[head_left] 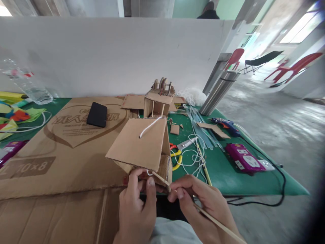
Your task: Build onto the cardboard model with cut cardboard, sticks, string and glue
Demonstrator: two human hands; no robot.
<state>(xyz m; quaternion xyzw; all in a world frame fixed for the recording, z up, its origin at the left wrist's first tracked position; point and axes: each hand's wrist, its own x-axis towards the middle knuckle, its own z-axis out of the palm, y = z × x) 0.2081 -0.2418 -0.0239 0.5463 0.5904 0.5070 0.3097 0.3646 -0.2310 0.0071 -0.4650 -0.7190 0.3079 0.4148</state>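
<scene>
Fingers of the right hand [203, 203] pinch a wooden stick [203, 210] slanting toward lower right, its tip at the cardboard box [142, 149] gripped by the left hand [138, 206], bottom centre.

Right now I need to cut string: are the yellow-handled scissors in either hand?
No, the yellow-handled scissors lie on the green mat.
</scene>
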